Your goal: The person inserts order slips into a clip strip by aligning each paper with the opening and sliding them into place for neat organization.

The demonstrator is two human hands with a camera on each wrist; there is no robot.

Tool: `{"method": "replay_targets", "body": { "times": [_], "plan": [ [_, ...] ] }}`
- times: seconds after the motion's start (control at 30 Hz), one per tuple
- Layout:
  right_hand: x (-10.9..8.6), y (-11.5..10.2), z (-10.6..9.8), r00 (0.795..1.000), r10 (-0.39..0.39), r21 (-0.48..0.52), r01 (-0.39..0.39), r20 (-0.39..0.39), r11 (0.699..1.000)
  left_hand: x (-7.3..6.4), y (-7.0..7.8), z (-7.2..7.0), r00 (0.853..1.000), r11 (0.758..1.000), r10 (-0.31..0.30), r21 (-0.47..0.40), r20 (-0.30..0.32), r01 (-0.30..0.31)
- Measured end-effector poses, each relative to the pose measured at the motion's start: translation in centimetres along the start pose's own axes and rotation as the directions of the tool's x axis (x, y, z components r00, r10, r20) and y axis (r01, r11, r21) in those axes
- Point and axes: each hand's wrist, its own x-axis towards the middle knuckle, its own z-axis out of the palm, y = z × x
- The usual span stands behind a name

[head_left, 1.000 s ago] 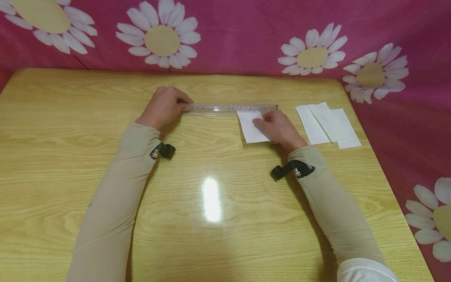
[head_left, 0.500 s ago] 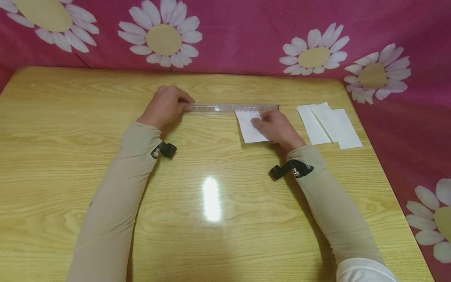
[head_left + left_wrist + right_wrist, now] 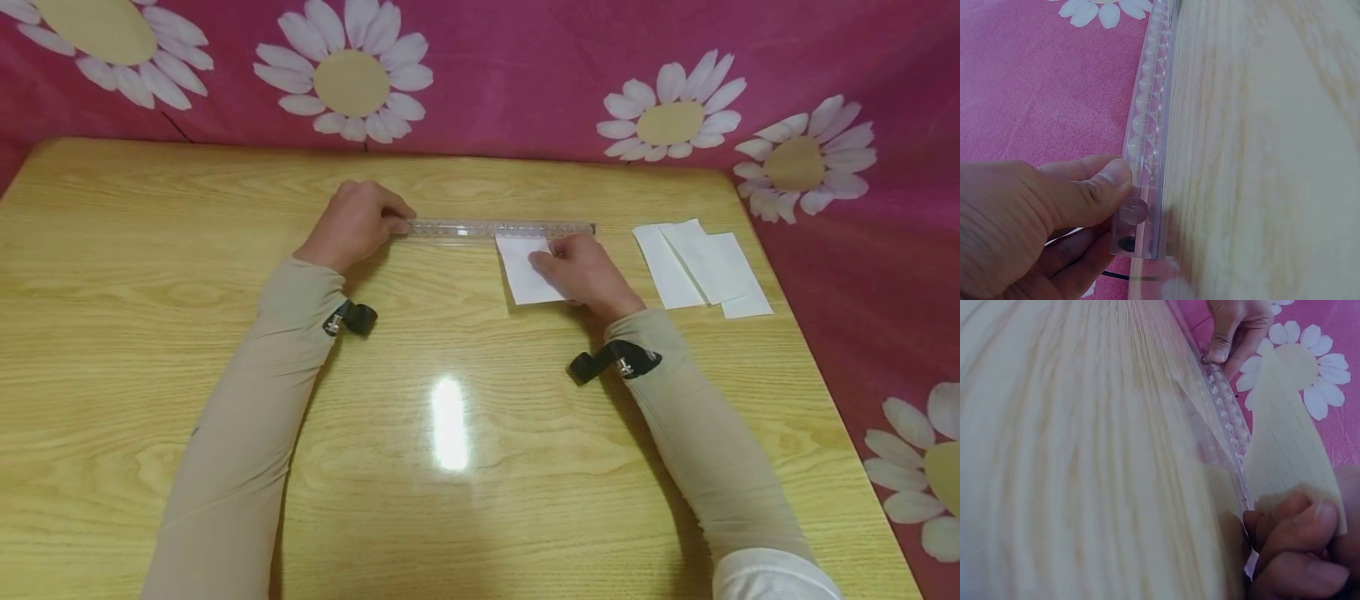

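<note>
A long clear plastic strip, ruler-like, lies across the far part of the table. A row of round shapes runs along it in the left wrist view. My left hand pinches its left end, the thumb on top. My right hand pinches a small white sheet of paper near its right side. The paper's far edge meets the strip's near edge. In the right wrist view, the paper bends upward beside the strip, above the curled fingers.
Several white paper pieces overlap at the right side of the wooden table. A pink cloth with white daisies hangs behind the table and along its right. Black straps sit on both forearms.
My right hand has slid slightly left with the paper, along the strip's near edge. The left hand keeps its hold on the strip's end.
</note>
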Motion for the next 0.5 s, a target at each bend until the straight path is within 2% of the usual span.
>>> {"method": "replay_targets", "body": {
  "times": [0.5],
  "plan": [
    [0.03,-0.45,0.53,1.0,-0.021,0.017,0.021,0.004,1.0,0.11,-0.04,-0.07,1.0,1.0,-0.01,-0.005,0.013,0.01]
  ]
}}
